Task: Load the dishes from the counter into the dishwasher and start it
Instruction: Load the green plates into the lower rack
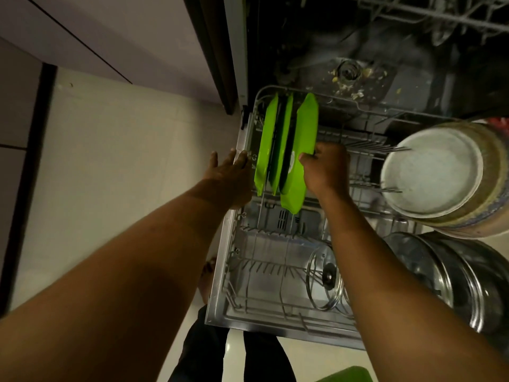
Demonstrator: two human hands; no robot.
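The dishwasher's lower rack point(249, 274) is pulled out over the open door. Three green plates stand on edge in its far left rows. My right hand point(327, 169) pinches the rim of the rightmost green plate point(304, 139), which stands upright among the tines. The other two green plates point(268, 139) stand just left of it. My left hand point(234, 169) lies flat with straight fingers on the rack's left edge. A glass pot lid point(325, 277) stands upright in the near right part of the rack.
A large white-and-patterned bowl point(440, 172) sits in the rack's right side, with a steel pot point(468, 279) below it. The dishwasher tub floor point(352, 73) shows food scraps around the filter. The upper rack point(413, 12) is at the top. Pale floor tiles lie to the left.
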